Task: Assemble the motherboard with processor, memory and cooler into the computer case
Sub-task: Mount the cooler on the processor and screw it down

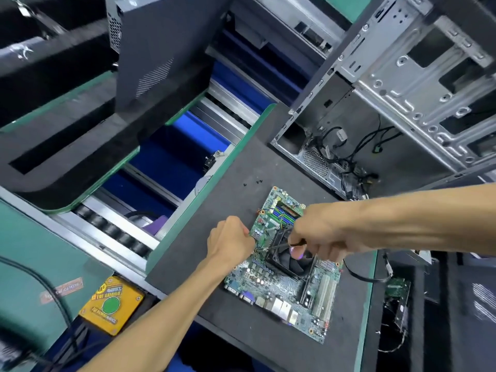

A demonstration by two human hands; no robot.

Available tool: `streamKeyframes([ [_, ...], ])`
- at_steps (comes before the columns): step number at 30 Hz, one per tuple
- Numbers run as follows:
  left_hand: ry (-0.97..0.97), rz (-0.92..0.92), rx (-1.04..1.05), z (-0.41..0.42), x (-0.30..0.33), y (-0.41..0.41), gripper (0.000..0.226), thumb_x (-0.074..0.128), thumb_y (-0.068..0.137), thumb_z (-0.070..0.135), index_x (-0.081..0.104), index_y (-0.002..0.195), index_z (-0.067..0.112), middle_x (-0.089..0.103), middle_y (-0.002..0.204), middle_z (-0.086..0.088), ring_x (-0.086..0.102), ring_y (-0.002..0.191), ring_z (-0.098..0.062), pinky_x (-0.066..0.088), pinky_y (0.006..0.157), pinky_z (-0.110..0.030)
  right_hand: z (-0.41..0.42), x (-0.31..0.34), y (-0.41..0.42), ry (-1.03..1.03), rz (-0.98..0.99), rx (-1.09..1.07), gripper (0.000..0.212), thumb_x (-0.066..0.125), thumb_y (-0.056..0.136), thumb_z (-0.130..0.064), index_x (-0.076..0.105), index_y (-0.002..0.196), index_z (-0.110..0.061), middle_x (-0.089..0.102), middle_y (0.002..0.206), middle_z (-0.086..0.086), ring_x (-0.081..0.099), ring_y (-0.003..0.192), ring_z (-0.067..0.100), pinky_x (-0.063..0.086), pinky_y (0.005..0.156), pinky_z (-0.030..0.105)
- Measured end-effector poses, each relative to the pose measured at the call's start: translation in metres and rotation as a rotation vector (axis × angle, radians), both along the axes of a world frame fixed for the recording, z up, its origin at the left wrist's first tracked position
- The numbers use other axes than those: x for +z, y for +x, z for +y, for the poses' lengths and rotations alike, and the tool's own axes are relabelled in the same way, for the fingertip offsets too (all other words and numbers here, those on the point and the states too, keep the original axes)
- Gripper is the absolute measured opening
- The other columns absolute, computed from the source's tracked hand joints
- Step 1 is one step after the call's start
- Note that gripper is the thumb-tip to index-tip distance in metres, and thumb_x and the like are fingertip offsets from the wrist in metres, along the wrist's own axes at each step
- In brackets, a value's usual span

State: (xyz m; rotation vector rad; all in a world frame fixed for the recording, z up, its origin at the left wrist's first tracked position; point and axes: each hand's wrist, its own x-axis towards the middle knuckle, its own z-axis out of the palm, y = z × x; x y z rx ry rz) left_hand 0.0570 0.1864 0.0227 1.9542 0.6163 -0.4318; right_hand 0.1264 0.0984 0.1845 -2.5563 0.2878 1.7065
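Both forearms reach in from the near edge of the bench, and the left hand (231, 238) sits curled at the left edge of the motherboard (284, 267), seemingly steadying it, though whether it pinches the board or only leans on it I cannot tell. Just past it, the right hand (318, 233) grips a slim screwdriver (281, 246) angled down toward the near-left corner of the black cooler (288, 257), which sits on the board. If that tip slips out of the screw, I'd expect it to gouge the traces or small capacitors beside the fan; an uneven tightening could also tilt the cooler on the processor. Loose screws (253, 182) lie on the dark mat (214, 210) beyond, easy to knock off. Farthest off, the computer case (381, 108) stands open with cables trailing inside, waiting well apart from the board.
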Motion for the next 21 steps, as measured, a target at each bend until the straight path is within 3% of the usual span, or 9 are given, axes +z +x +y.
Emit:
streamKeyframes([
  [4,0.007,0.004,-0.003,0.0,0.002,0.0,0.025,0.053,0.074,0.0,0.074,0.081,0.013,0.072,0.094,-0.001,0.066,0.092,-0.025,0.055,0.083,-0.036,-0.001,0.007,0.002,0.029,0.081,-0.238,0.032,0.037,0.106,-0.017,0.055,0.085,-0.001,0.016,0.045,-0.006,0.013,0.03,0.007,0.011,0.028,0.016],
  [7,-0.002,0.017,-0.004,0.001,0.003,-0.001,0.025,0.054,0.076,0.0,0.074,0.083,0.012,0.072,0.095,0.002,0.066,0.092,-0.024,0.055,0.084,-0.034,-0.005,0.011,0.002,0.055,0.048,-0.156,0.026,0.046,0.098,-0.01,0.045,0.073,-0.012,0.019,0.047,-0.005,0.013,0.034,0.007,0.009,0.033,0.015],
  [9,-0.02,0.012,-0.002,0.002,0.004,-0.001,0.026,0.053,0.077,0.0,0.075,0.085,0.013,0.072,0.094,0.003,0.067,0.092,-0.023,0.055,0.085,-0.036,-0.008,0.011,0.001,0.038,-0.022,0.069,0.029,0.05,0.093,-0.007,0.043,0.066,-0.014,0.026,0.048,-0.002,0.019,0.037,0.012,0.014,0.039,0.016],
  [11,-0.044,0.006,0.006,0.002,0.004,-0.002,0.027,0.053,0.079,-0.001,0.074,0.088,0.014,0.072,0.092,0.003,0.068,0.09,-0.022,0.056,0.086,-0.037,-0.011,0.013,-0.005,-0.018,-0.156,0.537,0.025,0.053,0.09,-0.013,0.051,0.066,-0.009,0.039,0.053,0.003,0.032,0.044,0.019,0.027,0.045,0.021],
  [14,-0.062,-0.013,0.022,0.003,0.003,-0.004,0.025,0.051,0.078,-0.001,0.074,0.08,0.009,0.073,0.077,-0.005,0.07,0.078,-0.02,0.057,0.078,-0.035,-0.019,0.016,-0.015,-0.012,-0.353,1.33,0.009,0.053,0.09,-0.017,0.056,0.088,-0.009,0.053,0.069,0.006,0.044,0.053,0.027,0.034,0.051,0.03],
  [16,-0.051,-0.021,0.022,0.003,0.004,-0.006,0.025,0.051,0.079,-0.001,0.073,0.078,0.01,0.071,0.072,-0.007,0.068,0.075,-0.02,0.055,0.074,-0.034,-0.023,0.019,-0.02,0.018,-0.364,1.684,0.008,0.048,0.093,-0.013,0.053,0.096,-0.009,0.055,0.075,0.006,0.052,0.06,0.03,0.031,0.054,0.033],
  [18,-0.047,-0.028,0.017,0.003,0.004,-0.007,0.023,0.052,0.079,-0.001,0.073,0.079,0.009,0.073,0.077,-0.003,0.067,0.078,-0.019,0.054,0.076,-0.033,-0.024,0.017,-0.021,0.022,-0.289,1.835,0.014,0.045,0.092,-0.008,0.056,0.1,-0.007,0.047,0.069,0.005,0.048,0.059,0.029,0.033,0.057,0.035],
  [21,-0.036,-0.03,-0.002,0.003,0.005,-0.007,0.025,0.052,0.076,0.0,0.072,0.081,0.013,0.072,0.086,0.0,0.066,0.087,-0.022,0.055,0.083,-0.035,-0.022,0.01,-0.018,0.033,-0.296,1.701,0.008,0.05,0.092,-0.013,0.058,0.09,-0.012,0.027,0.059,-0.001,0.028,0.048,0.02,0.033,0.058,0.033],
])
